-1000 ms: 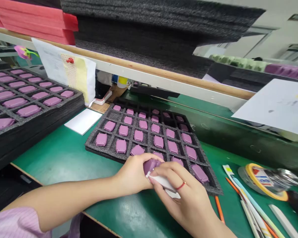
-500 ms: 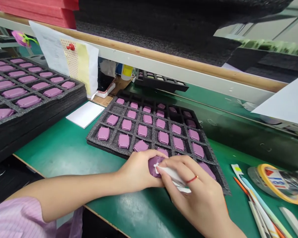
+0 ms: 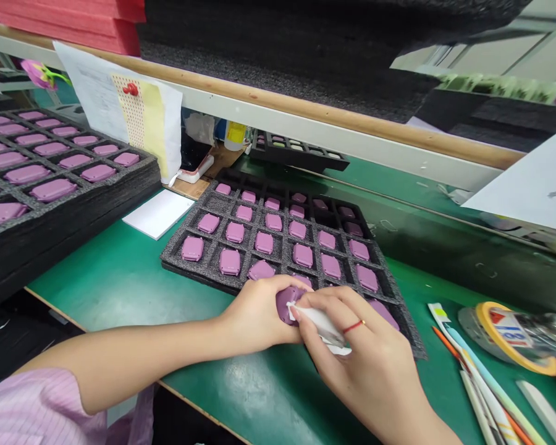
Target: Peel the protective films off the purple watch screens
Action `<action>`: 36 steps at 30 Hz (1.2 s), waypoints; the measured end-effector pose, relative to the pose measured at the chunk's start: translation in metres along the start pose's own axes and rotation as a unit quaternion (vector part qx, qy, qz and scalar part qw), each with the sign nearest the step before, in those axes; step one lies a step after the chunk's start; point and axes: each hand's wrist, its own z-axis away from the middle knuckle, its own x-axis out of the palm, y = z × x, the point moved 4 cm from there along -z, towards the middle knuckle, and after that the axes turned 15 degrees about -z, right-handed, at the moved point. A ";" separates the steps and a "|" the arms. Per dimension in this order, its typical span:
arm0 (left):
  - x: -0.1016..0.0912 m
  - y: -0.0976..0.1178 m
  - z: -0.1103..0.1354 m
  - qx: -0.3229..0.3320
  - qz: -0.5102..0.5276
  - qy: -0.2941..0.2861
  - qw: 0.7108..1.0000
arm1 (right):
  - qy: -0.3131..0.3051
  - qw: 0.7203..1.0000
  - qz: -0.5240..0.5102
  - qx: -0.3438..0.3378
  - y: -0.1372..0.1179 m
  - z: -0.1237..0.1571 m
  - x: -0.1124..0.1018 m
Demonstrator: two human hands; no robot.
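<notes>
My left hand (image 3: 254,315) is closed round a small purple plastic case (image 3: 286,303), held just in front of a dark foam tray (image 3: 213,272). My right hand (image 3: 356,352) pinches a folded white wipe (image 3: 322,324) and presses its tip against the case's face. A red band sits on one finger of that hand. The tray's cells hold several more purple cases (image 3: 264,242). Both hands rest low over the green bench mat (image 3: 120,278).
A stack of foam trays (image 3: 65,210) with purple cases stands at the left. A white pad (image 3: 157,213) lies behind the tray. Pens and sticks (image 3: 482,383) and a tape roll (image 3: 514,340) lie at the right. A shelf rail (image 3: 306,133) crosses behind, with hanging papers (image 3: 120,105).
The wipe's tip has shifted slightly across the purple case in my left hand. Both hands stay in the same place; the view has tilted a little.
</notes>
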 end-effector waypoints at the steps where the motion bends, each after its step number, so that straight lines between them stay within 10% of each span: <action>1: 0.000 0.000 0.001 -0.001 -0.003 -0.002 1.000 | -0.001 1.000 0.004 -0.001 -0.001 0.001 0.000; 16: 0.000 -0.002 0.002 0.010 -0.016 0.007 1.000 | 0.006 1.000 -0.019 0.005 0.000 -0.003 0.000; 23: -0.004 0.002 0.008 -0.017 -0.021 -0.006 1.000 | 0.064 0.971 0.040 0.228 0.064 0.025 -0.073; 28: -0.006 0.011 0.016 -0.019 0.021 -0.004 1.000 | 0.029 0.864 0.212 0.456 0.124 0.095 -0.131; 36: -0.009 0.014 0.018 0.001 0.023 0.014 1.000 | -0.004 0.890 0.224 0.396 0.115 0.108 -0.117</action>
